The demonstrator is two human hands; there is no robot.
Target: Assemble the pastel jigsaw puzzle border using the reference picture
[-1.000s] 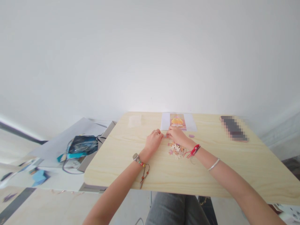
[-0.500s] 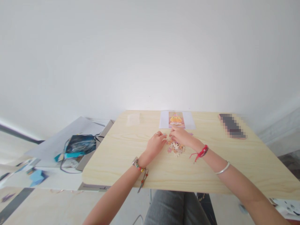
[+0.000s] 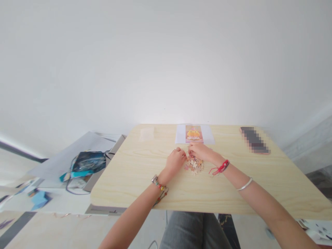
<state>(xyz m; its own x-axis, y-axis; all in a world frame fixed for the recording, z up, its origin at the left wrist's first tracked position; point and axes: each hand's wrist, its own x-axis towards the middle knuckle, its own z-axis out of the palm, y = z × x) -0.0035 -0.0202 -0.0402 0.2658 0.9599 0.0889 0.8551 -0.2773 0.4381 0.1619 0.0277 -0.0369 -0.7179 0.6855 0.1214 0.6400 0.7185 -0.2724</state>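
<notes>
Here, left hand (image 3: 176,160) sits near right hand (image 3: 200,151), finger closure indeterminable, puzzle pieces (image 3: 195,166) beside both, picture sheet (image 3: 194,134) beyond.

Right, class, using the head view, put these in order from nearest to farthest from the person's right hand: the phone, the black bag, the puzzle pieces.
1. Puzzle pieces: heaped right by the right hand, on its near side.
2. Phone: on the right part of the table.
3. Black bag: beyond the table's left edge.
</notes>
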